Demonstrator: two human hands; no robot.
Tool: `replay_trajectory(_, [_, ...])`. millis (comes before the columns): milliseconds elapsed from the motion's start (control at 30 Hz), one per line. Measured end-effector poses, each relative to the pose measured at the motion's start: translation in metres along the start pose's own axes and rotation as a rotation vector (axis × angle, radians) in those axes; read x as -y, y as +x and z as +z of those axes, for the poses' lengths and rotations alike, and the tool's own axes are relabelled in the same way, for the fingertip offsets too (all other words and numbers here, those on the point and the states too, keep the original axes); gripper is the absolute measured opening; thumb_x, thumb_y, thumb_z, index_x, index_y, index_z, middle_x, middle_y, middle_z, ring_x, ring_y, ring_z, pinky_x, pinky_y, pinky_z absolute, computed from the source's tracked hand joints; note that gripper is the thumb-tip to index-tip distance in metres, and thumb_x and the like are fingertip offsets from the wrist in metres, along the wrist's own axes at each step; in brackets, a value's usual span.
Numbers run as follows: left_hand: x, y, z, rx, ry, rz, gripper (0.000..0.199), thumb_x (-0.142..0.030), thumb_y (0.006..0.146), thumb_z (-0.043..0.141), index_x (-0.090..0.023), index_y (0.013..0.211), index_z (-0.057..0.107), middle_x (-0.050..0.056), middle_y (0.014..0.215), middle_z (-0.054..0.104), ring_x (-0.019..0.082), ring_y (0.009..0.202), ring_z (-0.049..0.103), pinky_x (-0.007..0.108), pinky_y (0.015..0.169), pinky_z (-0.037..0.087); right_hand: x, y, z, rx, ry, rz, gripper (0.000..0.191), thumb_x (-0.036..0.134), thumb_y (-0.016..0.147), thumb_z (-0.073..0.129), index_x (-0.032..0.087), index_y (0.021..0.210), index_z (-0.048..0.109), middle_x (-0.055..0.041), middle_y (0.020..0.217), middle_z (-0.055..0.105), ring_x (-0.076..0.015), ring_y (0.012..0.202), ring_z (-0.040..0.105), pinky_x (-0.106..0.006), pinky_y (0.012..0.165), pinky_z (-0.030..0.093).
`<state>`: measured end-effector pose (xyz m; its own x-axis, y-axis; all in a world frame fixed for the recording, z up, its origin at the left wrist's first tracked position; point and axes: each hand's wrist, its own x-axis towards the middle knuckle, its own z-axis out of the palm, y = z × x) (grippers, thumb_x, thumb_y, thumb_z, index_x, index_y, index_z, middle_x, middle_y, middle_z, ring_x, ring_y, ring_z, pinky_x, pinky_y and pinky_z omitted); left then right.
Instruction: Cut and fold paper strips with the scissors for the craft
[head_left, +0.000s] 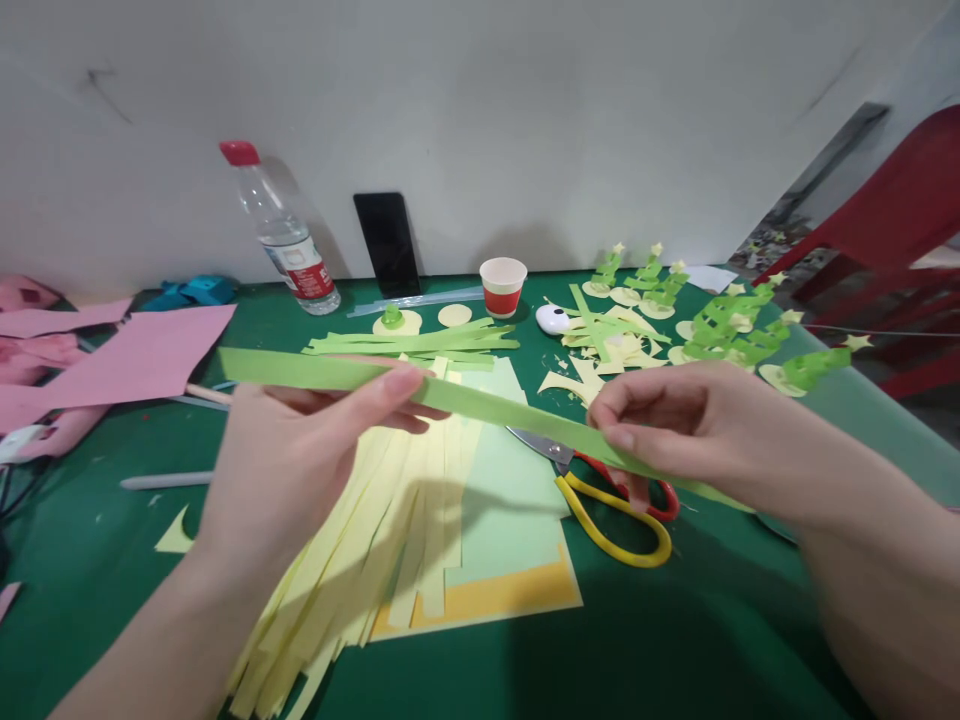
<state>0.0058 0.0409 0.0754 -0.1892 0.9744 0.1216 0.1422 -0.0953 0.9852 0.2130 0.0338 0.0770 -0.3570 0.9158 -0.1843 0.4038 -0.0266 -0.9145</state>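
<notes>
1. Two hands and one workpiece: I observe the left hand (292, 450) and the right hand (697, 422) holding a light-green paper strip (517, 412) above the tabletop (637, 650).
2. Left-hand state: fingers closed on the strip, thumb on top, other fingers beneath. One end projects beyond this hand.
3. Right-hand state: fingers pinching the strip near its opposite end.
4. Workpiece position: strip extended between the hands, slanting downward to the right in my view. Pale-yellow strips (360, 540) and unheld scissors (557, 453) lie below it.
5. Step in hand: I judge this as drawing the strip out flat, before any fold or cut.
6. Next move: in my judgement, it calls for light, even tension and a steady right-hand pinch. Excess force could crease or tear the paper.
</notes>
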Motion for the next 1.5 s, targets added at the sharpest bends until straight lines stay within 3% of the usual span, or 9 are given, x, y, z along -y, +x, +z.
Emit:
replay_trajectory(200, [-0.002,0.014,-0.008,0.093,-0.179,0.0,0.012,-0.005,0.07,0.062,-0.015,0.065,0.067,-0.003,0.069,0.068,0.011,0.067,0.061,0.018,0.053,0.048,0.0,-0.005,-0.009,-0.048,-0.062,0.002,0.009,0.019,0.065,0.054,0.02,0.058,0.048,0.0029,0.048,0.049,-0.0117,0.04,0.053,-0.019,0.034,0.036])
replay_trajectory(300, [-0.003,0.016,-0.012,0.069,-0.179,0.204,0.027,-0.005,0.075,0.056,-0.022,0.096,0.063,-0.004,0.107,0.062,0.015,0.104,0.052,0.022,0.077,0.047,0.0,-0.006,-0.007,-0.114,-0.162,-0.021,0.008,0.018,0.064,0.053,0.019,0.057,0.049,0.003,0.05,0.048,-0.0089,0.038,0.047,-0.019,0.033,0.032])
replay_trajectory(433, [0.001,0.003,-0.01,-0.092,0.15,0.529,0.028,-0.009,0.078,0.055,-0.026,0.099,0.062,-0.005,0.108,0.061,0.016,0.11,0.049,0.028,0.099,0.034,-0.001,-0.005,0.001,-0.071,-0.271,-0.119,0.01,0.011,0.063,0.051,0.019,0.057,0.052,0.0024,0.058,0.053,-0.0085,0.048,0.047,-0.018,0.044,0.039])
replay_trajectory(567, [0.015,-0.014,0.0,0.567,0.555,0.713,0.021,-0.023,0.079,0.059,-0.023,0.099,0.062,-0.001,0.099,0.067,0.017,0.099,0.056,0.032,0.107,0.02,-0.002,-0.003,0.009,0.02,-0.365,-0.169,0.013,0.007,0.064,0.05,0.019,0.06,0.054,0.0028,0.061,0.053,-0.0084,0.054,0.045,-0.017,0.048,0.038])
replay_trajectory(700, [0.024,-0.019,0.009,0.743,0.597,0.687,0.013,-0.026,0.084,0.051,-0.019,0.085,0.062,0.0,0.083,0.068,0.015,0.084,0.06,0.036,0.108,0.017,-0.003,-0.001,0.014,0.071,-0.351,-0.163,0.012,0.008,0.066,0.05,0.019,0.062,0.054,0.0044,0.063,0.053,-0.0069,0.056,0.044,-0.015,0.05,0.036])
replay_trajectory(867, [0.018,-0.017,0.012,0.717,0.49,0.426,0.017,-0.022,0.082,0.053,-0.02,0.066,0.06,-0.005,0.065,0.064,0.011,0.063,0.058,0.037,0.099,0.035,-0.005,0.005,0.016,0.173,-0.147,-0.044,0.01,0.01,0.068,0.05,0.018,0.063,0.054,0.0054,0.059,0.05,-0.0053,0.053,0.046,-0.014,0.047,0.035])
replay_trajectory(967, [0.013,-0.012,0.007,0.7,0.499,0.294,0.018,-0.024,0.078,0.056,-0.022,0.06,0.061,-0.006,0.063,0.064,0.013,0.062,0.059,0.026,0.069,0.05,-0.006,0.009,0.012,0.279,-0.021,0.057,0.01,0.009,0.069,0.048,0.017,0.065,0.053,0.0069,0.056,0.048,-0.004,0.049,0.05,-0.012,0.044,0.035])
replay_trajectory(1133, [0.007,0.003,-0.008,0.653,0.535,0.338,0.021,-0.029,0.077,0.053,-0.025,0.058,0.061,-0.008,0.057,0.064,0.013,0.064,0.062,0.017,0.048,0.046,-0.005,0.011,0.002,0.342,0.036,0.131,0.011,0.012,0.071,0.047,0.018,0.062,0.049,0.0075,0.055,0.048,-0.0045,0.047,0.056,-0.012,0.046,0.041])
replay_trajectory(1500, [0.007,0.024,-0.045,0.503,0.639,0.496,0.028,-0.041,0.073,0.059,-0.021,0.055,0.063,-0.007,0.051,0.063,0.014,0.068,0.065,0.026,0.076,0.05,-0.005,0.0,-0.037,0.265,-0.063,0.09,0.013,0.021,0.071,0.052,0.018,0.059,0.046,0.0032,0.052,0.054,-0.0106,0.042,0.058,-0.018,0.041,0.043])
